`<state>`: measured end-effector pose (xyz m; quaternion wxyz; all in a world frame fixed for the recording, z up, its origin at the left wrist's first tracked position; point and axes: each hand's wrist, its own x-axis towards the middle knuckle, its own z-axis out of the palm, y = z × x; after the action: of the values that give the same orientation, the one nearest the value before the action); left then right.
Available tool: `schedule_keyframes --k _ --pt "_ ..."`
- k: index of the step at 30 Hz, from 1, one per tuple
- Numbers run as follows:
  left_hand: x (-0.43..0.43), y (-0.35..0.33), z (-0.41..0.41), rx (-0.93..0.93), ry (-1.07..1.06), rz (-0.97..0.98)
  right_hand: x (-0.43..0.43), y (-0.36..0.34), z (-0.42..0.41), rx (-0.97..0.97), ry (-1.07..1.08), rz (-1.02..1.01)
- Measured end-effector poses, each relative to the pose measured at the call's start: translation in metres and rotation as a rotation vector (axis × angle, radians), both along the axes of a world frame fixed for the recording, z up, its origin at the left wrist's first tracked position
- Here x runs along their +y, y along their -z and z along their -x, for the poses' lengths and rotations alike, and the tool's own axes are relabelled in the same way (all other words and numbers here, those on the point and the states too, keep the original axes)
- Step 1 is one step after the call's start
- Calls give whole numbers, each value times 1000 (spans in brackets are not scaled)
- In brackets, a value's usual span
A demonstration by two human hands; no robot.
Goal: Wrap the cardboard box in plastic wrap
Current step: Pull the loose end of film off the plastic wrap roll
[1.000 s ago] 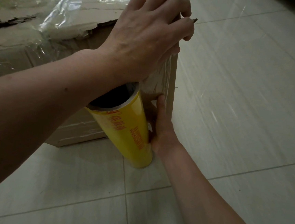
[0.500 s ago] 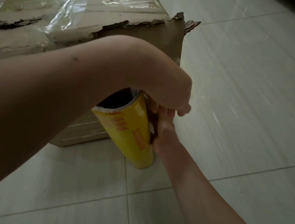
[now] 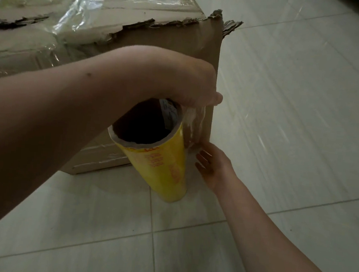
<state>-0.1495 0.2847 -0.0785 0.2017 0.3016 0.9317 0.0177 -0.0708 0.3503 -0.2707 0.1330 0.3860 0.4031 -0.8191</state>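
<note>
Nearest, on the tiled floor [image 3: 100, 237], the right hand [image 3: 214, 169] is held with straight fingers, their tips laid against the film [image 3: 193, 124] low at the box's corner. Just beside it the roll of plastic wrap [image 3: 162, 169] is stood on end, tilted and ungripped; it could be toppled if the film is tugged. Above, the film is apparently pinched by the curled, mostly hidden fingers of the left hand [image 3: 189, 82]. Beyond, the cardboard box [image 3: 165, 41] is torn along its top edge, where the film may be snagged or split.
</note>
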Motion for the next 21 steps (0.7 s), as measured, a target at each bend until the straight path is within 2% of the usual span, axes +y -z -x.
schedule_keyframes --k 1,2,3,5,7,10,12,14,15,18,21 --pt "-6 -5 -13 46 -109 47 1 0 -1 -11 24 -2" --pt "-7 -9 -15 -15 -84 87 1 2 -1 -25 35 -26" --pt "-12 0 -18 11 -68 60 1 2 -2 -32 26 -81" --pt "-14 1 -17 -8 -92 35 5 -3 -5 16 -86 -266" --pt "-12 -2 -20 -5 -87 23 13 -19 -5 215 -376 -435" --pt "-14 2 -18 26 -71 24 22 -64 9 470 -1036 -704" --pt "-12 1 -19 43 -56 28 20 -90 30 552 -1399 -1031" --pt "-11 3 -19 43 -59 17 12 -106 47 614 -1622 -1319" --pt "-11 3 -19 61 -52 -12 10 -111 52 602 -1686 -1395" --pt "-16 -6 -25 60 -55 -205 8 -119 56 556 -1822 -1468" --pt "-31 -24 -36 43 -51 -530 7 -117 61 472 -1894 -1390"
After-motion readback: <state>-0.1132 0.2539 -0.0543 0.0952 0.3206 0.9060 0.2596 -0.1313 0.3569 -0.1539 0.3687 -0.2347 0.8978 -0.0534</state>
